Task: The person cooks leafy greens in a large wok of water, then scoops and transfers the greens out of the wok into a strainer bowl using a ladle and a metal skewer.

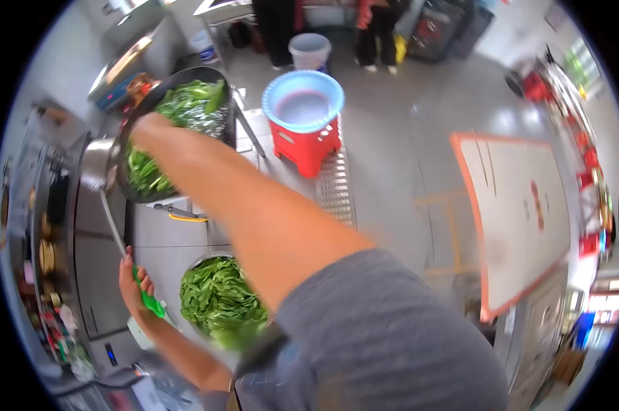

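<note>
1. Green-handled ladle, left — left hand's fingers wrap the handle; likely stiff, best gripped there
2. Greens, far-left wok — likely soft, slippery; scoop; right hand's fingers hidden, can't tell grip

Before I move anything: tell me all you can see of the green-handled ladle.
The ladle has a deep, shiny silver bowl, metallic-looking, a long thin straight shaft and a bright green, plastic-looking handle. The left hand has its grip around the handle. It slants, bowl end farther from the person, beside the dark wok; whether bowl and wok touch is unclear, as are any contents.
</note>
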Action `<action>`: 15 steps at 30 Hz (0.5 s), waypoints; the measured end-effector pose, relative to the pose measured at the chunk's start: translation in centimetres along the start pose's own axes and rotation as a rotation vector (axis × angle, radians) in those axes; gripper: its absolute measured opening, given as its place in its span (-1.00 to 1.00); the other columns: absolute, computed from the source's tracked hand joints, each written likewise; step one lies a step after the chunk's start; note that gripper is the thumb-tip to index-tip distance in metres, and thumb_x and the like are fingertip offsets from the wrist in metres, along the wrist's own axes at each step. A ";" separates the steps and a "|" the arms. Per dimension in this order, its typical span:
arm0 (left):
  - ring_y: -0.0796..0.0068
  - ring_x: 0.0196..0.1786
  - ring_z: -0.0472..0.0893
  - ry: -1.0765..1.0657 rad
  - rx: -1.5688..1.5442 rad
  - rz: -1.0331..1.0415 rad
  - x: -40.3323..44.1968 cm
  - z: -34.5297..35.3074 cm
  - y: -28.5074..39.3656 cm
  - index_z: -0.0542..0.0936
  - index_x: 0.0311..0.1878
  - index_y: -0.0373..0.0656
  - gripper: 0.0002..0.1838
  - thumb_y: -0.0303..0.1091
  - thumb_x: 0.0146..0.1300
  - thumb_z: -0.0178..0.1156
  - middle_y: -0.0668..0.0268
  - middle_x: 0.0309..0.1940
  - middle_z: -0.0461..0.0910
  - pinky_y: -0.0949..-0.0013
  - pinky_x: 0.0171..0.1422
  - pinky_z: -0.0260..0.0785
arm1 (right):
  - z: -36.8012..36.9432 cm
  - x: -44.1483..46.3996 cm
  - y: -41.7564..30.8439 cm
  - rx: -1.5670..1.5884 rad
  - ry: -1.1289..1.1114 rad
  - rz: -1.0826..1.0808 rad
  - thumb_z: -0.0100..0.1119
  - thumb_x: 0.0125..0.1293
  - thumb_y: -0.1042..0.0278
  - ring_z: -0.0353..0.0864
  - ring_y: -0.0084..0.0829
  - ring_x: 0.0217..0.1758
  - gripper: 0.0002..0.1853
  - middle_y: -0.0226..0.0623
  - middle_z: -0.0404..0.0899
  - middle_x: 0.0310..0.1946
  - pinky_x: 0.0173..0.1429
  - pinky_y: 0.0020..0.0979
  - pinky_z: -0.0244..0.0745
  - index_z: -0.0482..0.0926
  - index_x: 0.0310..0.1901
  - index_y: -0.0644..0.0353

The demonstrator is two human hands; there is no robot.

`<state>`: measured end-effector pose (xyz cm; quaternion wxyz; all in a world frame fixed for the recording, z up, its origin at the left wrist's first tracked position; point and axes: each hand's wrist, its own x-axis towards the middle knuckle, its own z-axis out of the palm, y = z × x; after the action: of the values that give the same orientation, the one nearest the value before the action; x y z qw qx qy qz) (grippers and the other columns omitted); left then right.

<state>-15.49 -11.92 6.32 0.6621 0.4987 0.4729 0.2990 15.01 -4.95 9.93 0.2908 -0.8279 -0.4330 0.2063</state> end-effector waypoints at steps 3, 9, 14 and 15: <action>0.77 -0.82 0.01 0.046 0.002 0.041 0.8 -0.6 0.7 0.37 0.09 0.03 -0.66 -0.14 0.29 -0.08 0.54 -0.75 0.09 0.62 -0.82 -0.15 | -5.7 -3.7 -3.2 -0.519 -0.020 -0.495 0.15 0.12 0.21 0.57 -0.47 -0.15 -0.72 -0.31 0.58 -0.22 -0.14 -0.47 0.49 0.56 -0.10 -0.03; 0.77 -0.80 0.05 0.004 0.035 0.044 -0.8 2.3 2.0 0.35 0.12 -0.02 -0.62 -0.13 0.27 -0.05 0.54 -0.74 0.10 0.64 -0.81 -0.12 | -9.8 -8.4 -3.7 -1.065 -0.143 -0.759 0.07 0.11 0.31 0.55 -0.50 -0.34 -0.84 -0.31 0.53 -0.42 -0.35 -0.50 0.43 0.53 -0.26 0.07; 0.74 -0.81 0.14 0.036 0.046 0.048 -1.6 -0.6 1.3 0.34 0.08 -0.08 -0.62 -0.14 0.25 -0.01 0.49 -0.73 0.20 0.63 -0.80 -0.04 | -11.6 -10.1 -4.4 -1.301 -0.248 -0.677 0.00 0.10 0.39 0.53 -0.54 -0.50 -0.91 -0.32 0.49 -0.59 -0.52 -0.53 0.38 0.50 -0.40 0.16; 0.74 -0.81 0.15 0.051 0.017 0.034 -2.4 -1.1 1.0 0.34 0.07 -0.08 -0.63 -0.14 0.25 -0.01 0.48 -0.73 0.21 0.63 -0.80 -0.03 | -12.4 -10.1 -3.2 -1.287 -0.251 -0.613 -0.01 0.10 0.41 0.53 -0.54 -0.54 -0.91 -0.32 0.48 -0.62 -0.55 -0.53 0.37 0.49 -0.42 0.17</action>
<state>-17.32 -13.29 7.97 0.6403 0.5046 0.4835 0.3187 14.97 -15.71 22.22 -0.2614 -0.6465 -0.7114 -0.0869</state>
